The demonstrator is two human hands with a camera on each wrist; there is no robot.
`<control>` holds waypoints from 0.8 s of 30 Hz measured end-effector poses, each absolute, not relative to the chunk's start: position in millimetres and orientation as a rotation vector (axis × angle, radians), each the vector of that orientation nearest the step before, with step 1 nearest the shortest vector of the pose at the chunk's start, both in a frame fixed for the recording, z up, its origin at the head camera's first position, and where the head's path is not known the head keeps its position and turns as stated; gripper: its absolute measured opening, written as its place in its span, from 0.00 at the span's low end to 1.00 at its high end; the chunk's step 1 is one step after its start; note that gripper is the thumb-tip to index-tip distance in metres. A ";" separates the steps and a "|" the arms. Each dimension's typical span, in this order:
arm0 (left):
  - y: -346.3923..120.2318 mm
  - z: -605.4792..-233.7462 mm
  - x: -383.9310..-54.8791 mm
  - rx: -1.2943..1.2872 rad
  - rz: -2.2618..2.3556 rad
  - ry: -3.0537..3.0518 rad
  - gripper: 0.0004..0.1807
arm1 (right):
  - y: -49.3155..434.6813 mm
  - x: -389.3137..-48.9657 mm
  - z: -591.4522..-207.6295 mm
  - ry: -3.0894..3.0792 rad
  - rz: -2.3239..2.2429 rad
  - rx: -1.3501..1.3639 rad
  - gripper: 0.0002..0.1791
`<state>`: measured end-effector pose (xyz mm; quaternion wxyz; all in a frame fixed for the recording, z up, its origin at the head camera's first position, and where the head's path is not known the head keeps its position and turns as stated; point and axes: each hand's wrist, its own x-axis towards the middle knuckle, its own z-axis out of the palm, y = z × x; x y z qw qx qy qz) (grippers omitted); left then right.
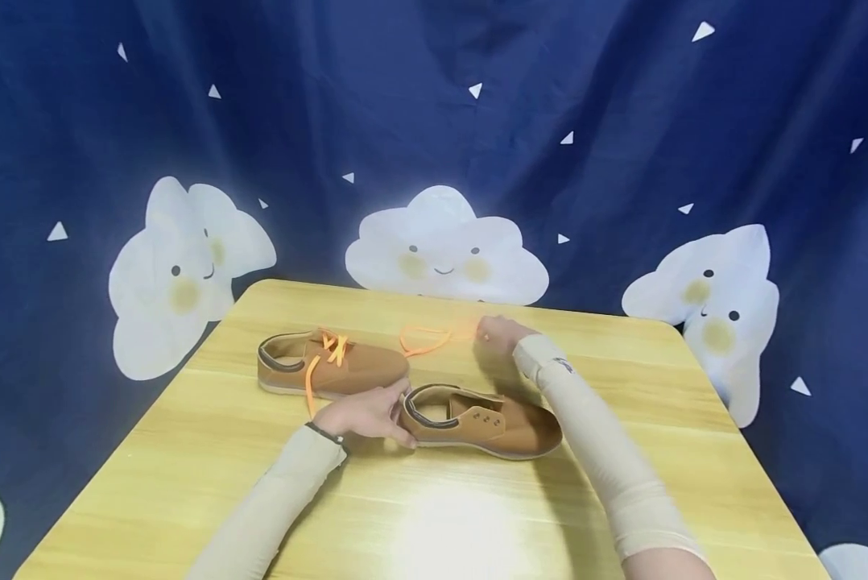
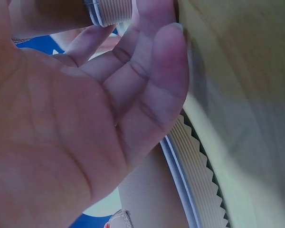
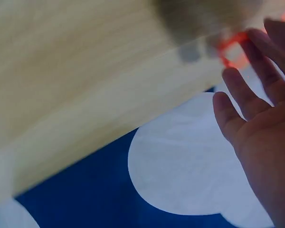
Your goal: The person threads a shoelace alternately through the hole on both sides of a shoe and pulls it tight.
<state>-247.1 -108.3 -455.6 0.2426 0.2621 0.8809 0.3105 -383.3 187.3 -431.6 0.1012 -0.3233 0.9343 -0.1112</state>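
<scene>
A brown shoe (image 1: 528,427) without a lace, its eyelets bare, lies sideways on the table with its toe to the right. My left hand (image 1: 367,412) holds it by the heel, thumb low near the sole; the left wrist view shows the curled fingers by the heel (image 2: 52,19). Toward the far edge, my right hand (image 1: 502,332) pinches a loose orange shoelace (image 1: 427,350), which trails left on the tabletop. In the right wrist view the lace (image 3: 236,38) is blurred at the fingertips. Behind my left hand sits a second brown shoe (image 1: 372,366) with an orange lace (image 1: 338,350).
The yellow wooden table (image 1: 151,483) has rounded far corners. A dark blue curtain (image 1: 434,121) with white clouds and triangles hangs behind it. The laced shoe's loose lace end (image 1: 308,387) hangs down its near side. Bright glare lies on the near tabletop.
</scene>
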 end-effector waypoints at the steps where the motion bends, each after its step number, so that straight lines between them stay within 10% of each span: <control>1: -108.5 -455.7 -247.0 0.714 0.845 2.409 0.60 | 190.4 -382.7 -430.5 2.742 -0.377 -1.063 0.07; 24: -124.0 -435.2 -247.1 0.774 0.748 2.358 0.66 | 215.8 -292.7 -339.8 2.317 -1.580 -0.706 0.17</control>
